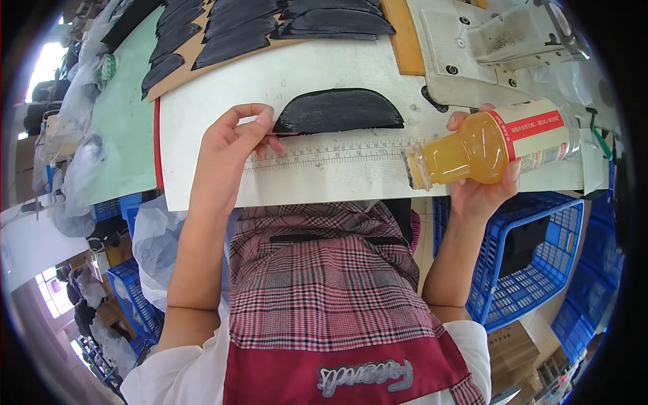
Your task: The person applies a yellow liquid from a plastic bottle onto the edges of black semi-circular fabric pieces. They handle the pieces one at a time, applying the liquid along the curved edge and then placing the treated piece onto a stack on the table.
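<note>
In my right hand (482,192) is a bottle of amber liquid (482,148) with a red and cream label. The bottle lies nearly on its side, its neck toward the left and its mouth over the ruler markings. My left hand (239,142) pinches the left tip of a black half-moon piece (341,111), thumb above and fingertips below. That piece has a curved far edge and a straighter near edge. It rests on the white tabletop (202,179), just beyond the printed ruler scale (331,154). A gap separates the bottle mouth from the piece.
Several similar black pieces (236,44) lie in rows on a brown board (177,82) at the far left. A white machine (499,50) stands far right, beside a wooden strip (403,40). Blue crates (526,270) sit below the table at the right.
</note>
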`<action>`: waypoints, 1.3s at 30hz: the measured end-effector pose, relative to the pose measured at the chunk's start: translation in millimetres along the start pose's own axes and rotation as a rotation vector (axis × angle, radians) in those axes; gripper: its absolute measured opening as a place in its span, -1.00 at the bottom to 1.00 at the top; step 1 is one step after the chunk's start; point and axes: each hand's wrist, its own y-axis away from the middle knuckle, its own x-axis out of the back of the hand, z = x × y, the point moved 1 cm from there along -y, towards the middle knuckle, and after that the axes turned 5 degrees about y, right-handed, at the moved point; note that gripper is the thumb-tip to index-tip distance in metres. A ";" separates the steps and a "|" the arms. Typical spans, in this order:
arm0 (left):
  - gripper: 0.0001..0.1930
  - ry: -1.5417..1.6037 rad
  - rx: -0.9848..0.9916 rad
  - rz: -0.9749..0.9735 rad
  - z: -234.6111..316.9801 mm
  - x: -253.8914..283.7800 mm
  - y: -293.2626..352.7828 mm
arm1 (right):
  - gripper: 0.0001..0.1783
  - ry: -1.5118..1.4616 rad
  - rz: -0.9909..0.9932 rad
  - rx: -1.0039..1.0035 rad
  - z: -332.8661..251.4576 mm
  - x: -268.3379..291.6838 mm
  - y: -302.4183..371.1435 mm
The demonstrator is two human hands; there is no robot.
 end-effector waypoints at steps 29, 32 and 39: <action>-0.82 0.306 -0.058 -0.538 63.1 -45.0 -34.6 | -0.24 -0.005 -0.195 -0.203 10.7 -38.0 18.3; -0.81 0.254 -0.054 -0.513 71.5 -44.4 -40.1 | -0.25 0.034 -0.191 -0.227 16.6 -39.3 18.8; -0.81 0.156 -0.098 -0.287 124.5 -9.6 -67.1 | -0.19 0.093 -0.137 -0.314 18.2 -42.0 16.2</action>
